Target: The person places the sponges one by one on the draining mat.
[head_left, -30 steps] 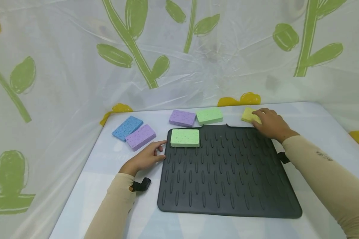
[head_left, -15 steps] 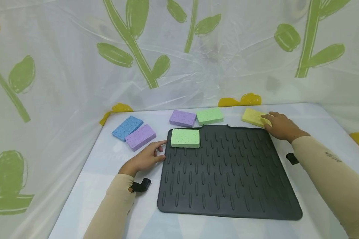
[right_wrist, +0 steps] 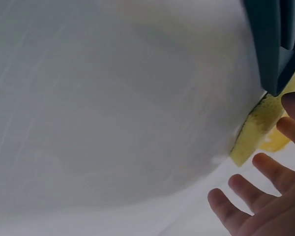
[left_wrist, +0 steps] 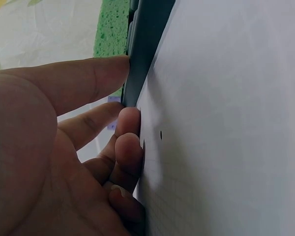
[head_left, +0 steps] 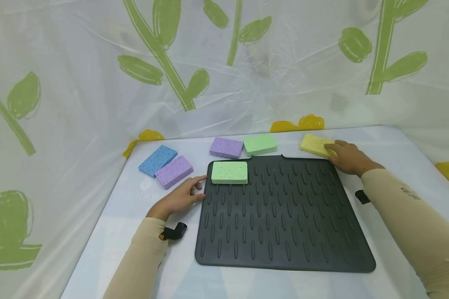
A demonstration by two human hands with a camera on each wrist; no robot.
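Note:
A dark ribbed rubber mat (head_left: 284,216) lies on the table with a light green sponge (head_left: 229,172) on its far left corner. My left hand (head_left: 179,199) rests beside the mat's left edge. In the left wrist view, its thumb and index fingertip touch the mat's side (left_wrist: 145,54), while the other fingers bend loosely. My right hand (head_left: 351,158) is at the far right corner, next to a yellow sponge (head_left: 316,144) lying just behind the mat. The right wrist view has the fingers spread apart near the sponge (right_wrist: 259,123); whether a fingertip touches it, I cannot tell.
Behind the mat lie a purple sponge (head_left: 226,147) and another green sponge (head_left: 260,144), side by side. Left of the mat, a blue sponge (head_left: 157,160) and a second purple sponge (head_left: 174,171) touch. A plant-printed white sheet (head_left: 247,95) hangs behind the table.
My right hand has slid right along the yellow sponge, off its middle, uncovering more of it. The left hand keeps its place at the mat's edge.

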